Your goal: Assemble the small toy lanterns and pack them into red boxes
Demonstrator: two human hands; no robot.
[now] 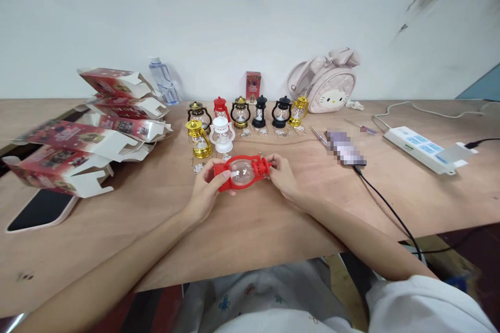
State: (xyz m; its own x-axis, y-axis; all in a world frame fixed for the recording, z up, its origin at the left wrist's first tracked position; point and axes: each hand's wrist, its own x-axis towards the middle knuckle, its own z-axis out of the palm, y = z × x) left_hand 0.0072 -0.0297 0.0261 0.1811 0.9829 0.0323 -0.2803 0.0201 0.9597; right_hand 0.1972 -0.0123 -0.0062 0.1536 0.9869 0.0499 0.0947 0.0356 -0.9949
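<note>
A red toy lantern (pixel 242 172) with a clear globe lies sideways between my hands, just above the table. My left hand (pixel 209 187) is wrapped round its base, thumb on the near side. At its cap end, the fingers of my right hand (pixel 282 173) are pinched together on the tip. Whatever small part may be between those fingers is hidden. Behind my hands stand a white lantern (pixel 222 136) and a gold lantern (pixel 199 139). Farther back is a row of several more, among them a red lantern (pixel 221 109) and a black lantern (pixel 282 113).
Red printed boxes (pixel 78 136) are piled at left, near a dark-screened phone (pixel 41 210) and a water bottle (pixel 164 82). To the right are a cabled phone (pixel 346 148), a screwdriver (pixel 367 130) and a power strip (pixel 420 149). A pink bag (pixel 332 86) leans against the wall.
</note>
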